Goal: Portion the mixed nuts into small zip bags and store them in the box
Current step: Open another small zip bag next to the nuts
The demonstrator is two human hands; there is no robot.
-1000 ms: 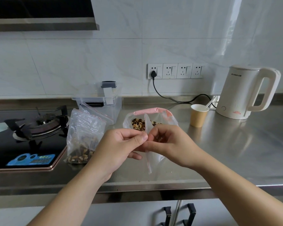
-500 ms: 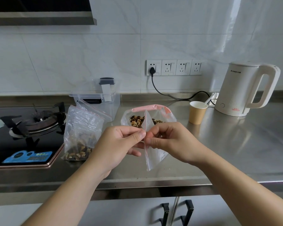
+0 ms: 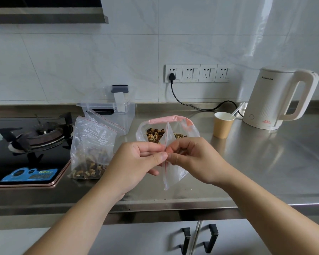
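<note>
An empty small zip bag (image 3: 171, 172) with a red zip line hangs edge-on between my hands above the steel counter. My left hand (image 3: 138, 162) and my right hand (image 3: 190, 159) both pinch its top edge, thumbs nearly touching. Behind them stands the big open bag of mixed nuts (image 3: 156, 134) with a pink rim. To the left lie small zip bags holding nuts (image 3: 90, 150), leaning against the clear plastic box (image 3: 118, 111) near the wall.
A gas hob (image 3: 26, 144) fills the left of the counter. A paper cup (image 3: 223, 125) and a white electric kettle (image 3: 276, 100) stand at the right, with its cord running to the wall sockets (image 3: 197, 73). The counter's front edge (image 3: 173, 205) lies below my hands.
My hands have stayed together on the small bag's top edge, fingers shifting slightly along it. The view has tilted a little; nothing else on the counter moved.
</note>
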